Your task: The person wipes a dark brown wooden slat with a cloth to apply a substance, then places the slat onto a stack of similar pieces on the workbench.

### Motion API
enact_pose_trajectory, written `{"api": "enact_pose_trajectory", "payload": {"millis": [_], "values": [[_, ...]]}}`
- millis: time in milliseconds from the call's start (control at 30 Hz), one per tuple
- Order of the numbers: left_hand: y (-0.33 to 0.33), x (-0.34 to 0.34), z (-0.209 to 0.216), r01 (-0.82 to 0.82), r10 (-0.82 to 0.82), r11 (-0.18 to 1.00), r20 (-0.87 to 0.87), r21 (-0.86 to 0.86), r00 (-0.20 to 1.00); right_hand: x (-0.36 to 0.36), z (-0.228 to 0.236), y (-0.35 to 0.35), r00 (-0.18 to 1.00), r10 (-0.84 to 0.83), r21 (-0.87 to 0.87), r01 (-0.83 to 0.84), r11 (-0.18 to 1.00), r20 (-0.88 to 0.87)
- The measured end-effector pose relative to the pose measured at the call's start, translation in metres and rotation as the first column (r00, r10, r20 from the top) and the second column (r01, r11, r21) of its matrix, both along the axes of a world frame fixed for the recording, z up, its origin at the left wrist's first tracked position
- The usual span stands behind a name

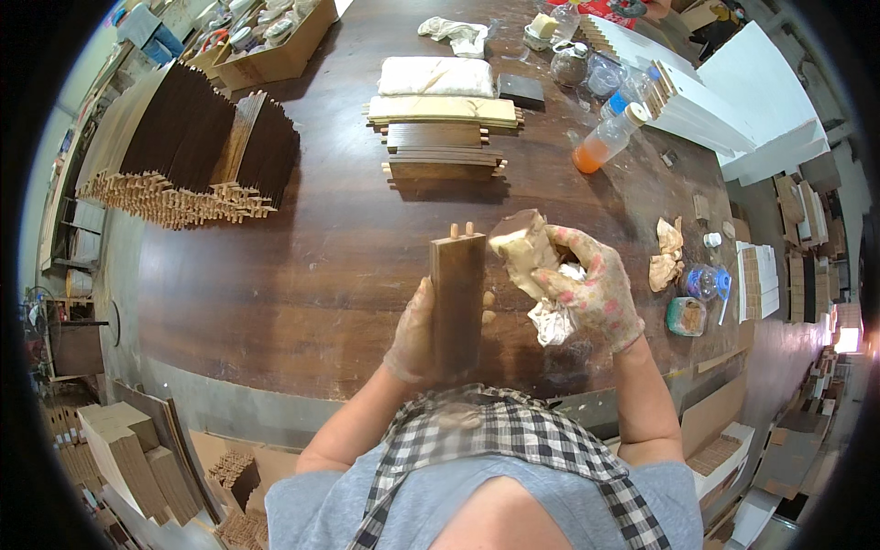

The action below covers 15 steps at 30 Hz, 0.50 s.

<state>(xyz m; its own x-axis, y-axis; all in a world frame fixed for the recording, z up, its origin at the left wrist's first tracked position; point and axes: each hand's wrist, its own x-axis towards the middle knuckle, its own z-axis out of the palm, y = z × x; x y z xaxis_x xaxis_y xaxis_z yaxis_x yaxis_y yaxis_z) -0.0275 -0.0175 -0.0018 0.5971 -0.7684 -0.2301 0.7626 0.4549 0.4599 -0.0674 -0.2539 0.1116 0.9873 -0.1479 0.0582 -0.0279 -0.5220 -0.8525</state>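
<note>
left hand (414,335): in a thin stained glove, wrapped around the lower part of the dark wooden board (457,298) from behind; fingers (489,309) curled on its right edge, gripping it.
dark wooden board: held upright just above the near edge of the worktop (302,275), close in front of the body; two light dowel pegs (460,228) standing out of its top end.
right hand (594,289): in a speckled glove, just right of the board; fingers (561,282) closed around a stained cloth wad (524,247), pinching it tight.
stained cloth wad: yellowish lump touching the upper right corner of the board; white crumpled tail hanging under the hand.
stack of boards (442,137): light and dark pieces with pegs, lying flat further back at the middle of the worktop, well apart from the hands.
fanned dark slats (206,147): big pile on the left side of the worktop, pale tenon ends pointing forward.
plastic bottle (607,137): orange liquid inside, lying tilted at the right back, near the white panels (724,96).
crumpled rags (666,255): tan, on the right edge of the worktop, near a small round tub (686,316).
apron (500,440): checked black and white, at the bottom of the view.
</note>
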Motion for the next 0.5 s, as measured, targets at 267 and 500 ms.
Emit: {"api": "enact_pose_trajectory", "payload": {"millis": [267,500], "values": [[-0.005,0.001,0.03,-0.152,0.101,0.985,0.451,0.079,0.887,0.009,0.009,0.023,0.996,0.077,0.118,-0.072,0.99,-0.041],[-0.006,0.007,0.02,-0.225,0.119,0.969,0.607,0.101,0.786,0.008,0.005,0.025,0.995,0.066,0.139,-0.055,0.989,-0.08]]}}
